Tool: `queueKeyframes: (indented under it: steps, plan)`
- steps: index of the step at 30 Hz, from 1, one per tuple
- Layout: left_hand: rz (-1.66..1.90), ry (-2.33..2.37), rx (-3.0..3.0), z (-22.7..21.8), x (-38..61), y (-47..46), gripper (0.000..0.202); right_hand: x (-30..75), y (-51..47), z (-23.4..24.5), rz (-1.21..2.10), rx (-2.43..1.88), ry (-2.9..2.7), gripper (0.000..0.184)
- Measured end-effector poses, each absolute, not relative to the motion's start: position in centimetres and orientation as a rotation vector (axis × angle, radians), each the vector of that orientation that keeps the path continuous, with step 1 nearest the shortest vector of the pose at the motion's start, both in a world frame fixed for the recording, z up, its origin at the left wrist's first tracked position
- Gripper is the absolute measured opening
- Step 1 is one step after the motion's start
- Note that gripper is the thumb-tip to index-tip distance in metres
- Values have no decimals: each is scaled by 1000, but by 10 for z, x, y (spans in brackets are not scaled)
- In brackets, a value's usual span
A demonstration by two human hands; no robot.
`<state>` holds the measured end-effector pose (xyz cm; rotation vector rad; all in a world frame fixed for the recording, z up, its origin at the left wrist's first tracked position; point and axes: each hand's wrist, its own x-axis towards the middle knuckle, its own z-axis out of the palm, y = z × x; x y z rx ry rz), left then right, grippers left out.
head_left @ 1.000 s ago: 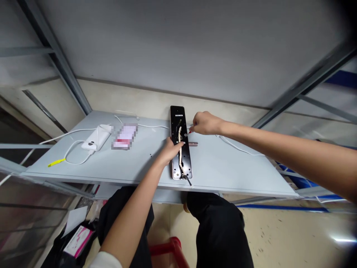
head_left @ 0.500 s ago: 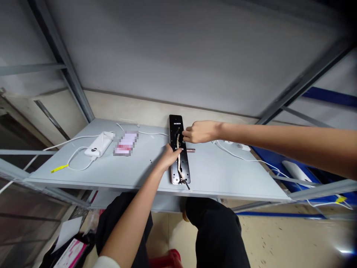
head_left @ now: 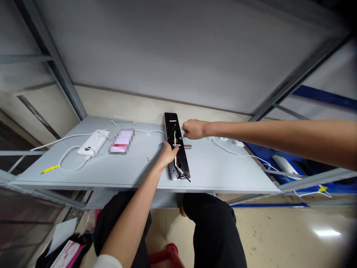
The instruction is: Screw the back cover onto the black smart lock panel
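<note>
A long black panel (head_left: 181, 163) lies lengthwise on the grey shelf (head_left: 223, 167), with a pale cable running down its middle and a small metal stub sticking out to its right. My left hand (head_left: 167, 154) grips the panel's left edge about halfway along. My right hand (head_left: 193, 129) is closed in a pinch over the panel's right side near the upper half; what its fingertips hold is too small to make out.
A white power bank (head_left: 90, 146) with white cables and a yellow tag (head_left: 49, 169) lies at the left of the shelf, beside a blurred card (head_left: 121, 141). Another white cable (head_left: 240, 152) runs off to the right. Metal shelf posts rise on both sides. My dark-trousered legs are below.
The view has shifted slightly. My right hand has stayed pinched at the panel's right side, dropping a little toward it. My left hand keeps its hold on the panel.
</note>
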<state>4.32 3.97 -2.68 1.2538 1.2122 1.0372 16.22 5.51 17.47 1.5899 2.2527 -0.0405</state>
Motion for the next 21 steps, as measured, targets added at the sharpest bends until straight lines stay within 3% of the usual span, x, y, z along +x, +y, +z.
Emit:
queueKeyframes:
  steps: [6, 13, 18, 21]
  plan:
    - [1034, 1212, 1304, -27, 40, 36, 43, 159, 63, 168, -407, 1955, 2120, 36]
    - [1061, 1197, 1298, -29, 40, 42, 49, 174, 52, 169, -723, 2204, 1996, 40]
    - [1056, 1260, 1315, -24, 43, 23, 46, 193, 32, 175, -627, 2379, 2061, 35]
    - [1103, 1369, 1388, -26, 51, 0, 74, 187, 17, 170, -492, 2359, 2392, 27]
